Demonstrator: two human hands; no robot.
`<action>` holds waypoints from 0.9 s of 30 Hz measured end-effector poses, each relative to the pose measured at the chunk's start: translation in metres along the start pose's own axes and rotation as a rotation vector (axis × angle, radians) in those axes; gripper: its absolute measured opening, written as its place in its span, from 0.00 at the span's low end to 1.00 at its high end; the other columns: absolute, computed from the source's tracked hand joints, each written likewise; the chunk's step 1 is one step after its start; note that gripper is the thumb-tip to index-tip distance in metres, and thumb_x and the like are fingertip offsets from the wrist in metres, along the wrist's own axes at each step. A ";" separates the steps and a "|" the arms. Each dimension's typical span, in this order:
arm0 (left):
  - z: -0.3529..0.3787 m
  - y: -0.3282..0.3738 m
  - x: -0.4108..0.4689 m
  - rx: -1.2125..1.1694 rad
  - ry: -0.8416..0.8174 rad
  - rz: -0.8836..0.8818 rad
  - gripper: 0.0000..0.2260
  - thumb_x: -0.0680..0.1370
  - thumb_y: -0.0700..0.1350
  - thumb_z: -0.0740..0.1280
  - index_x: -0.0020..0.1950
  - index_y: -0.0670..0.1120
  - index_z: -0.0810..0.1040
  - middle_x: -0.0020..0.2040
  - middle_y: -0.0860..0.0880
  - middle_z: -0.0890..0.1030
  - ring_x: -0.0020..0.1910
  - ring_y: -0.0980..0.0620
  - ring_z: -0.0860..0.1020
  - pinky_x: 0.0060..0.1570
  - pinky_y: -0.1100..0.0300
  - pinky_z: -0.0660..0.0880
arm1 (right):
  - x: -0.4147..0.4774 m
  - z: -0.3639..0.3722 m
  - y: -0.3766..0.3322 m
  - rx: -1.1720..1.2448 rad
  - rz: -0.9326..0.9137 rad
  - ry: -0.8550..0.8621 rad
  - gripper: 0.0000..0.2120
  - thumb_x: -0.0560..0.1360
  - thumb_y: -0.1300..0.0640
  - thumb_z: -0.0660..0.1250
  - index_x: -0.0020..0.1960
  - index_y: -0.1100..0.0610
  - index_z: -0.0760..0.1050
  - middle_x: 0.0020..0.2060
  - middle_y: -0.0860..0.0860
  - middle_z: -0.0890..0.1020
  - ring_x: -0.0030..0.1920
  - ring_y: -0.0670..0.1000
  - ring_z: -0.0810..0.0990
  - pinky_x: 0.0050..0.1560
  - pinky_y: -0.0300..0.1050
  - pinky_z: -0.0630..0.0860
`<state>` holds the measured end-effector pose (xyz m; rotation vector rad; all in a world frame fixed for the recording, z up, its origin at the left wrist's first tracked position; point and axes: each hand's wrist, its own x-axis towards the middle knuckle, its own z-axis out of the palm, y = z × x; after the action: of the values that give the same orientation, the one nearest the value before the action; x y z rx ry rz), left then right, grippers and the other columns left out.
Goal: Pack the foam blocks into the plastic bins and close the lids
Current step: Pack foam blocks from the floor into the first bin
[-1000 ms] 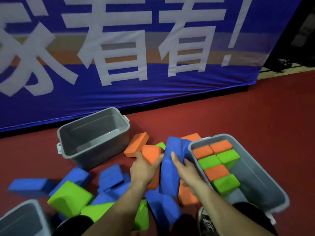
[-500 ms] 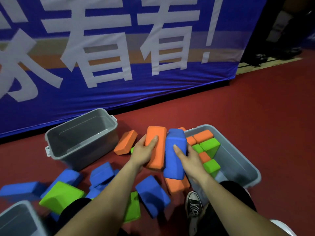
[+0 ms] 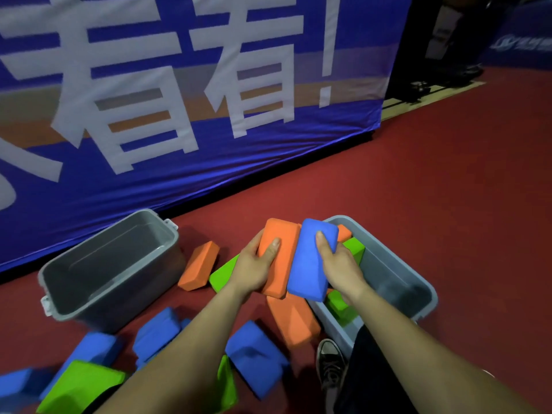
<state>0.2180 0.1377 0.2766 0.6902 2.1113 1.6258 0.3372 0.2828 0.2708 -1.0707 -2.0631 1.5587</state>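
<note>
Currently held, item 1: orange block [image 3: 280, 258], in the left hand [image 3: 257, 265], thumb laid over its upper face and fingers curled round its outer edge. Item 2: blue block [image 3: 307, 264], gripped the same way in the right hand [image 3: 342, 267]. The two blocks are raised with their long sides touching, over the left edge of the part-filled bin [image 3: 391, 273]. The hands are close together, each clamped on its own block.

Item 3: part-filled bin, grey plastic, open. Green blocks [image 3: 354, 249] and an orange one show inside it, with bare wall on its right side. No lid is in view.

Item 4: empty bin [image 3: 119, 303], well to the left of the part-filled bin, also open.

Item 5: loose blocks on the red floor [image 3: 418, 174], all left of the part-filled bin:
- an orange one [image 3: 294, 321] just beside its left wall
- a second orange [image 3: 198, 265] and a green [image 3: 224, 273] towards the empty bin
- several blue [image 3: 257, 357], with more blue and green further left

Handling (judged): the blocks are foam, so probably very light and slightly yielding, and the matte faces are unlikely to slip. Take a block across its narrow width at mid-length, where one hand spans it. A hard squeeze would only dent it. A soft block should press into a snug gap beside its neighbours.

Stage (judged): loading is under way. Many blocks remain and the lids are not yet fitted.
</note>
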 end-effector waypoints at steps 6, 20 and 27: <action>0.050 0.014 0.049 0.132 -0.103 0.088 0.22 0.79 0.57 0.66 0.71 0.48 0.75 0.61 0.53 0.82 0.59 0.58 0.80 0.64 0.57 0.74 | 0.029 -0.046 0.007 0.011 0.031 0.072 0.40 0.65 0.23 0.55 0.50 0.58 0.79 0.45 0.58 0.85 0.47 0.60 0.83 0.50 0.60 0.80; 0.220 -0.004 0.174 0.222 -0.422 0.161 0.24 0.80 0.59 0.63 0.72 0.48 0.74 0.64 0.52 0.80 0.63 0.57 0.78 0.67 0.55 0.72 | 0.138 -0.148 0.103 0.208 0.222 0.248 0.38 0.60 0.25 0.72 0.61 0.50 0.77 0.54 0.48 0.84 0.52 0.50 0.85 0.51 0.60 0.82; 0.288 -0.051 0.240 0.381 -0.631 0.138 0.33 0.74 0.71 0.59 0.70 0.51 0.75 0.63 0.49 0.82 0.64 0.50 0.79 0.65 0.50 0.74 | 0.174 -0.157 0.144 0.457 0.396 0.311 0.10 0.79 0.53 0.68 0.58 0.57 0.76 0.42 0.51 0.82 0.27 0.39 0.81 0.21 0.36 0.74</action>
<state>0.1834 0.4932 0.1524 1.2942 1.9172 0.8814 0.3785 0.5317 0.1620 -1.4758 -1.2593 1.7860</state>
